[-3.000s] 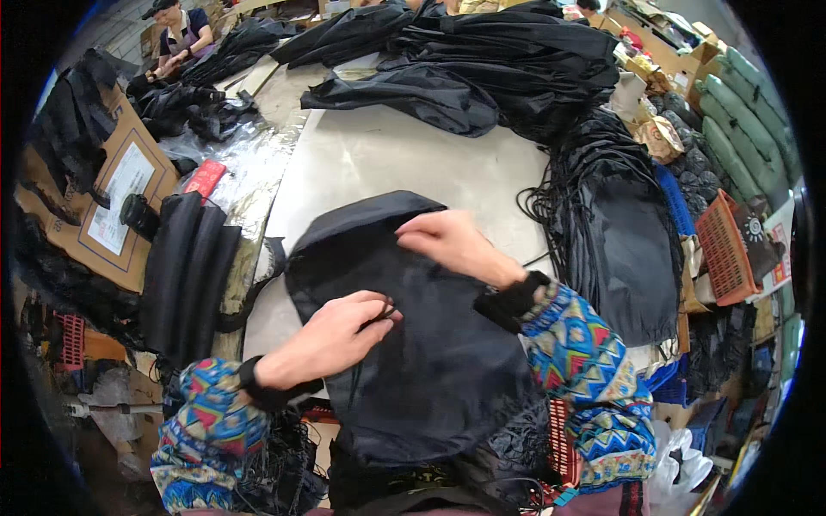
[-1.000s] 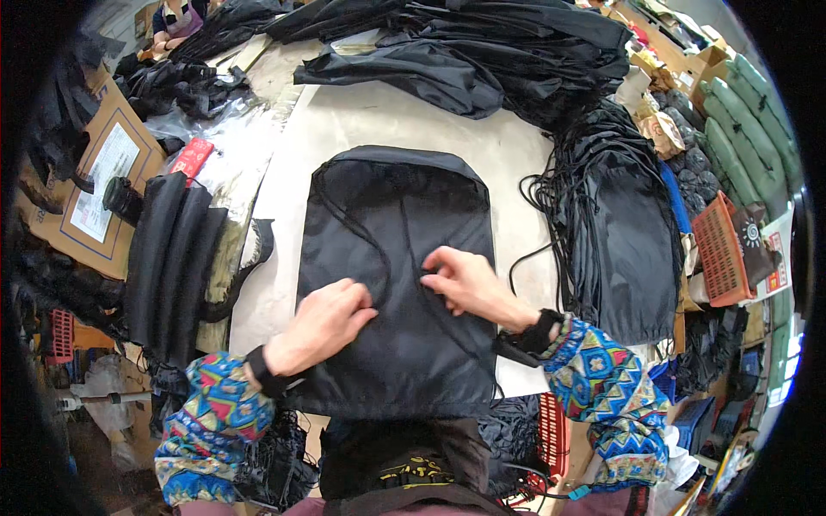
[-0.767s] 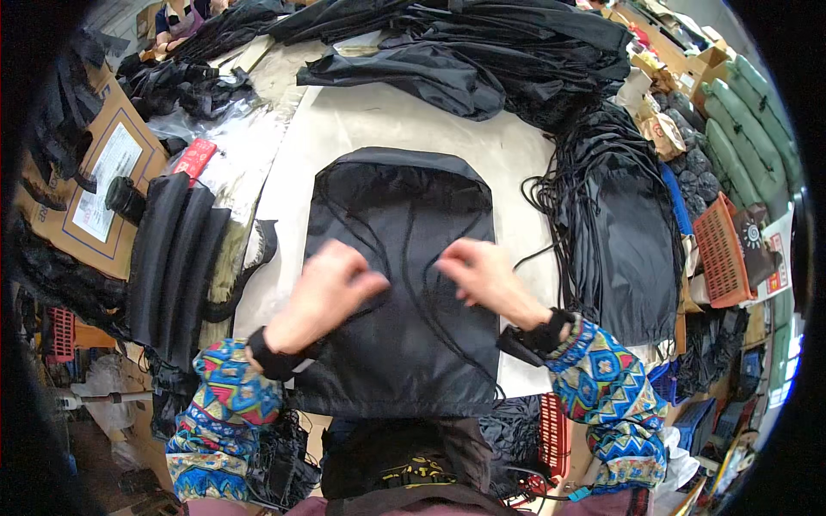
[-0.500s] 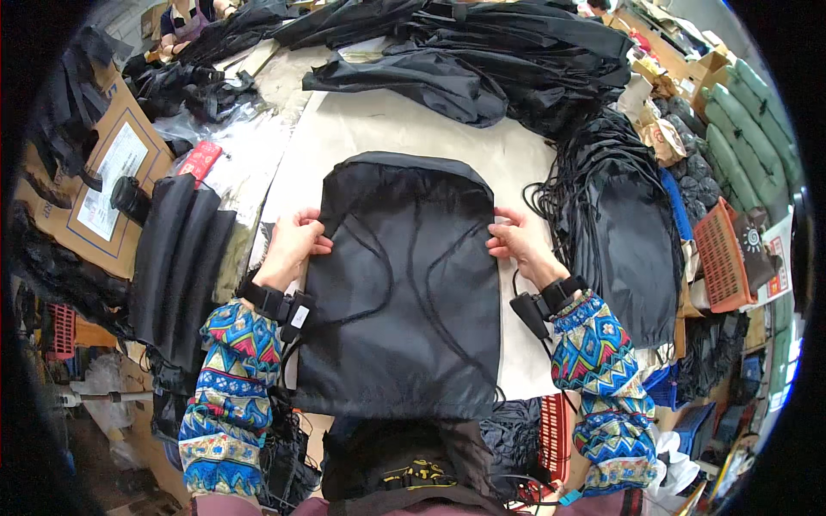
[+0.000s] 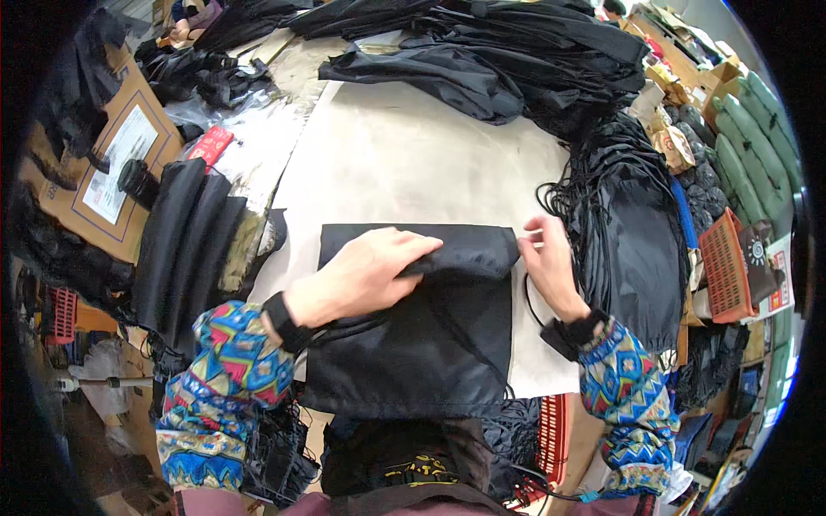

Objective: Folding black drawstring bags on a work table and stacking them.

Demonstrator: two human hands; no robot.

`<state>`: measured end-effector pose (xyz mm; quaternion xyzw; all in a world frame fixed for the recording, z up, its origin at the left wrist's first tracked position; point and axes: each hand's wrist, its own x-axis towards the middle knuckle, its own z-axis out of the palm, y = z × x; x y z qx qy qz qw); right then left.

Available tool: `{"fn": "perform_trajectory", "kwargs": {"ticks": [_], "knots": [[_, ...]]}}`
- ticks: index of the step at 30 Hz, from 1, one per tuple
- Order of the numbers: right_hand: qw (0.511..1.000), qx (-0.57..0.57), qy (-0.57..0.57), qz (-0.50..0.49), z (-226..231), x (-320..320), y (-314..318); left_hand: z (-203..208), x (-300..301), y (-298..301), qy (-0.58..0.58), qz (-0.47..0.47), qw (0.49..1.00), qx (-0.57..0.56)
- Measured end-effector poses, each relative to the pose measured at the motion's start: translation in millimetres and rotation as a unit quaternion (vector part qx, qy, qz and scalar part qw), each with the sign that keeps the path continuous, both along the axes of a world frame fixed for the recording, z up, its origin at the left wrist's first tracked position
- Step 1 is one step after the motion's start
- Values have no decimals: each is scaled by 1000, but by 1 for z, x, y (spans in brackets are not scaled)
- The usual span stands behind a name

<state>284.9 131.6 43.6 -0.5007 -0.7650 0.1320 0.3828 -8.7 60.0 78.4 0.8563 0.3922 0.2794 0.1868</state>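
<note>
shifted since earlier frame: top of black bag [image 5: 396, 361], now folding toward tabletop's [image 5: 430, 163] near edge, bag lying there; fold [image 5: 475, 252] running left-right. left hand [image 5: 361, 271] resting across fold, fingers loosely bent; right hand [image 5: 552, 267] nearer fold's right end, fingers curling thumbward; both grips unclear. bag showing dull sheen.

We see a plain black drawstring bag [image 5: 396, 361] against an off-white worktop [image 5: 413, 172]. Blue, red, yellow and cream diamonds and zigzags cover the sleeves [image 5: 245, 353]. We also notice black wristbands [image 5: 286, 322], a brown carton [image 5: 120, 234], an orange basket [image 5: 725, 267] and grey-green sacks [image 5: 748, 163].
</note>
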Motion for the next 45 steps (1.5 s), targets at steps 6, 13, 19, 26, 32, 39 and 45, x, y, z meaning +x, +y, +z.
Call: {"fn": "perform_trajectory", "kwargs": {"ticks": [6,13,19,26,32,39,45], "knots": [[843,109,-391,353,41,-19,-69,9,-7,25,-135,62,972,-181],[815,125,-414,386,26,-100,-63,29,-12,7,-124,-47,969,-211],[887,177,-304,299,-1,-57,-62,-3,-21,-15,-112,-108,964,-215],[831,-118,-338,426,61,24,-104,-39,-7,-44,61,-98,991,-60],[820,43,-374,431,32,31,-148,-35,3,-44,158,-107,981,34],[912,-298,164,228,7,-11,-112,-43,-20,-47,139,-178,974,-31],[830,-445,335,36,-2,-24,-89,-39,-75,-43,-456,87,705,-536]]}}
